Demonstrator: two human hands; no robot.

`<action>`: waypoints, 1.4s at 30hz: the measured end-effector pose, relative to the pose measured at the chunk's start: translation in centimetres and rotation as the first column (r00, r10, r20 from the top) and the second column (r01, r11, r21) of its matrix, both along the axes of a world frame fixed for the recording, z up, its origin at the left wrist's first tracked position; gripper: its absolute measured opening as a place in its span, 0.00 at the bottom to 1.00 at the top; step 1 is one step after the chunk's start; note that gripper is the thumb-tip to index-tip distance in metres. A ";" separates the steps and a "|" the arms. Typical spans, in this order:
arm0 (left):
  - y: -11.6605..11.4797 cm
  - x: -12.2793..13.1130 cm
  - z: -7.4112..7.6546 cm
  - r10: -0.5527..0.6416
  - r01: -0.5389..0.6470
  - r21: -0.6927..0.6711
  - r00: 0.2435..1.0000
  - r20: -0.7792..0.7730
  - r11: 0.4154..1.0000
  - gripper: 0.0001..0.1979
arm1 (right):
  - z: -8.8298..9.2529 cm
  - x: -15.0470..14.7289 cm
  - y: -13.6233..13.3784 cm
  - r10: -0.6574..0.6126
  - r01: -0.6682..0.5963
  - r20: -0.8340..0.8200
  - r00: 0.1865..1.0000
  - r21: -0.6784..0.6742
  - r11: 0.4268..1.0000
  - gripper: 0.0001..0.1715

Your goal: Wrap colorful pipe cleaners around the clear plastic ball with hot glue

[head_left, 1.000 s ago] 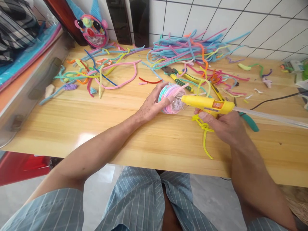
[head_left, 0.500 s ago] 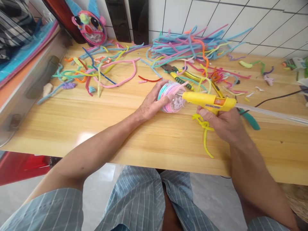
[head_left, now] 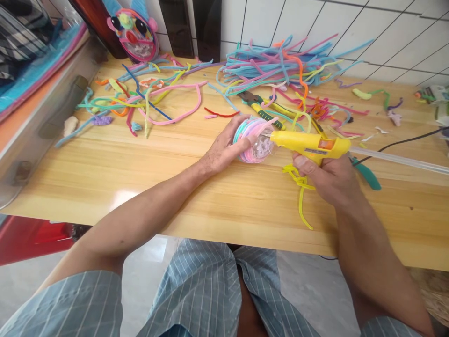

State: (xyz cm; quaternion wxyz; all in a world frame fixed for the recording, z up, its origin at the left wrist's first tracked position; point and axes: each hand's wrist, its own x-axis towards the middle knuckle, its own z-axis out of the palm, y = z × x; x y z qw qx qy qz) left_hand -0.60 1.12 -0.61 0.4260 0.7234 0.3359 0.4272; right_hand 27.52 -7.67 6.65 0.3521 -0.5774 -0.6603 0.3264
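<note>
pastel-wound clear piece (head_left: 261,146), round, plastic and ringed in fuzzy pink, lilac and mint strands, is near the middle of the smooth wooden table (head_left: 210,206), the fingers and thumb of the left hand (head_left: 228,147) clamped on its side. the right hand (head_left: 328,175) has its fingers wrapped round a glossy yellow glue gun (head_left: 308,142); the barrel's small label (head_left: 316,150) is too blurred to read.

The glue gun (head_left: 312,144) looks like smooth plastic, its glue stick (head_left: 400,159) clear and shiny. The wound roll (head_left: 262,148) has fuzzy, matt sides and a clear, glossy end; the table (head_left: 210,201) is smooth, glossy wood.
</note>
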 end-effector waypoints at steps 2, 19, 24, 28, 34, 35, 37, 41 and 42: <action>0.0 0.0 0.0 -0.006 0.006 0.002 1.000 -0.006 1.000 0.41 | 0.1 -0.1 0.0 0.003 -0.003 0.021 1.000 -0.002 1.000 0.19; 0.3 0.0 -0.4 -0.027 0.027 0.040 1.000 -0.002 0.999 0.40 | 0.0 0.0 -0.2 -0.012 0.012 0.035 0.999 0.000 1.000 0.20; 0.3 0.0 -0.4 -0.031 0.032 0.056 0.999 -0.018 0.998 0.40 | 0.2 -0.1 -0.1 -0.016 0.016 0.035 0.999 0.007 1.000 0.20; 0.2 0.1 -0.3 -0.036 0.035 0.043 0.999 0.001 0.998 0.41 | 0.3 -0.1 -0.2 -0.025 0.024 0.060 0.998 0.020 1.000 0.22; 0.3 0.3 -0.5 -0.015 0.015 0.036 1.000 0.022 0.999 0.41 | 0.4 -0.1 -0.2 -0.019 0.016 0.085 0.996 0.033 0.999 0.26; 0.3 0.3 -0.5 -0.015 0.014 0.035 1.000 0.026 0.999 0.41 | 0.5 -0.1 -0.2 -0.014 0.010 0.093 0.996 0.040 0.999 0.27; 0.3 0.3 -0.4 -0.014 0.013 0.030 0.999 0.031 0.999 0.41 | 0.6 -0.2 -0.2 -0.004 0.000 0.097 0.995 0.043 0.999 0.27; 0.2 0.3 -0.2 -0.011 0.011 0.026 1.000 0.021 1.000 0.41 | 0.7 -0.3 -0.2 -0.002 -0.001 0.089 0.996 0.033 0.999 0.26; 0.2 0.4 -0.2 -0.010 0.010 0.027 1.000 0.018 1.000 0.42 | 0.7 -0.3 -0.2 -0.002 0.000 0.089 0.996 0.033 0.999 0.26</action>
